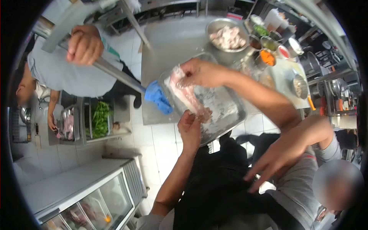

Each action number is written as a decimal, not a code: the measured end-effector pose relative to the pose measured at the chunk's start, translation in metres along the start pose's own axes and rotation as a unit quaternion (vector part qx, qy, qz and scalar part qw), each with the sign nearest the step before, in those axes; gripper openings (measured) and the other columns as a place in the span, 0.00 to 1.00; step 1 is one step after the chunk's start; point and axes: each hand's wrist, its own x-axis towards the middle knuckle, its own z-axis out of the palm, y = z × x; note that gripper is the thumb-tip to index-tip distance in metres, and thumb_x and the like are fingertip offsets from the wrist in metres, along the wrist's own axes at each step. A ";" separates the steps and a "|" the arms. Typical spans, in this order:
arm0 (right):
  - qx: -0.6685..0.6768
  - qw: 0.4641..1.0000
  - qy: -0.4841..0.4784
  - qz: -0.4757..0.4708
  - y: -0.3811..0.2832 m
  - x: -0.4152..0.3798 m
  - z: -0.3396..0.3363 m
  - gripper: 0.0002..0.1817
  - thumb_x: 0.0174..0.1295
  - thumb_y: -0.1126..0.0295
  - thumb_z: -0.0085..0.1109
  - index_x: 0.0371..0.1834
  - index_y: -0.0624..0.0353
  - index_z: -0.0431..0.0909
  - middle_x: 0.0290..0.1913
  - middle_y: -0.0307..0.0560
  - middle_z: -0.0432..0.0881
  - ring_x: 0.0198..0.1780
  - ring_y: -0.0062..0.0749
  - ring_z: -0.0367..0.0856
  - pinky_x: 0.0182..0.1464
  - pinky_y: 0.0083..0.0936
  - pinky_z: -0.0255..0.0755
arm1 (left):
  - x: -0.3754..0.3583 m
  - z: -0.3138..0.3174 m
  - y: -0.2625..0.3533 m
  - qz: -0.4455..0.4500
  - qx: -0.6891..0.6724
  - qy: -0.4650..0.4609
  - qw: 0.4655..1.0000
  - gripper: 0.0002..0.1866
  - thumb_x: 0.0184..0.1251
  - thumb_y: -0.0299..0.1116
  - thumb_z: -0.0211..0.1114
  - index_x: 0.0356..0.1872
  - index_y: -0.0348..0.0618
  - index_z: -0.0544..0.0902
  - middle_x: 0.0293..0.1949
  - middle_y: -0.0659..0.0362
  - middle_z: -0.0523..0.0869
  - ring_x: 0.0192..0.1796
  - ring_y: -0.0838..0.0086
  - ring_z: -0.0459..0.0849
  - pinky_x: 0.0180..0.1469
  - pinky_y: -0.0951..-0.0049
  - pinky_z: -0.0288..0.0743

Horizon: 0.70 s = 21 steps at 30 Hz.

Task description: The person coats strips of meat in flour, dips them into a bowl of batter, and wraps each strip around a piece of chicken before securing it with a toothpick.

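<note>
Meat [184,94], a long pale pink strip, lies stretched across the near end of a floured metal tray [226,111], and both hands are on it. One of the hands [189,128], the left as far as the tilted view lets me judge, pinches the lower end of the strip between curled fingers, while the right hand [201,73] grips the upper end from above, fingers closed on it. The tray sits on a steel tabletop [168,42], its bottom dusted white. Just beside the tray's edge lies a blue brush head [158,97] on a long grey handle. Farther along the tabletop stands a metal bowl [227,36] heaped with pale meat pieces, and past it a cluster of small containers [270,48] (orange, green and red contents show). Another person's hand [85,45] grips a metal bar to one side, and a co-worker's spread hand [268,163] rests near the dark clothing below.
</note>
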 end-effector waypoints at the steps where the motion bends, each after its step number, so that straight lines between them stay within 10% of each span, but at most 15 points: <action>1: -0.080 0.993 0.000 0.083 0.013 0.008 0.003 0.14 0.64 0.62 0.66 0.45 0.60 0.84 0.33 0.40 0.84 0.37 0.24 0.78 0.44 0.27 0.73 | -0.008 0.004 0.008 -0.024 -0.027 0.027 0.999 0.10 0.75 0.26 0.60 0.48 0.28 0.79 0.44 0.46 0.88 0.47 0.63 0.88 0.53 0.66 0.81; 4: 0.117 0.987 -0.012 0.108 0.036 0.006 0.025 0.14 0.64 0.62 0.67 0.45 0.60 0.84 0.31 0.38 0.82 0.35 0.22 0.75 0.41 0.26 0.71 | -0.021 -0.001 0.004 -0.047 -0.058 0.026 0.997 0.10 0.73 0.20 0.56 0.51 0.26 0.77 0.46 0.46 0.88 0.50 0.69 0.87 0.52 0.73 0.79; 10: -0.129 0.979 -0.063 0.147 0.055 0.003 0.046 0.11 0.62 0.64 0.67 0.36 0.61 0.81 0.26 0.38 0.75 0.31 0.22 0.69 0.36 0.28 0.67 | -0.039 -0.017 -0.050 -0.085 0.037 0.088 0.992 0.16 0.70 0.23 0.59 0.57 0.26 0.75 0.44 0.48 0.88 0.45 0.71 0.86 0.46 0.75 0.78; 14: -0.049 0.992 0.018 0.112 0.099 0.011 0.059 0.20 0.57 0.62 0.71 0.28 0.65 0.69 0.25 0.46 0.69 0.30 0.29 0.66 0.34 0.34 0.65 | -0.026 -0.013 -0.062 -0.107 0.013 0.097 0.989 0.27 0.70 0.20 0.55 0.68 0.25 0.62 0.45 0.46 0.86 0.43 0.70 0.86 0.43 0.75 0.79; 21: -0.228 0.967 0.049 0.098 0.174 0.056 0.071 0.20 0.51 0.62 0.70 0.43 0.61 0.81 0.39 0.57 0.84 0.43 0.50 0.83 0.44 0.43 0.75 | 0.000 -0.031 -0.079 -0.090 0.052 0.053 0.993 0.34 0.68 0.19 0.55 0.73 0.28 0.52 0.52 0.44 0.82 0.48 0.68 0.85 0.46 0.74 0.80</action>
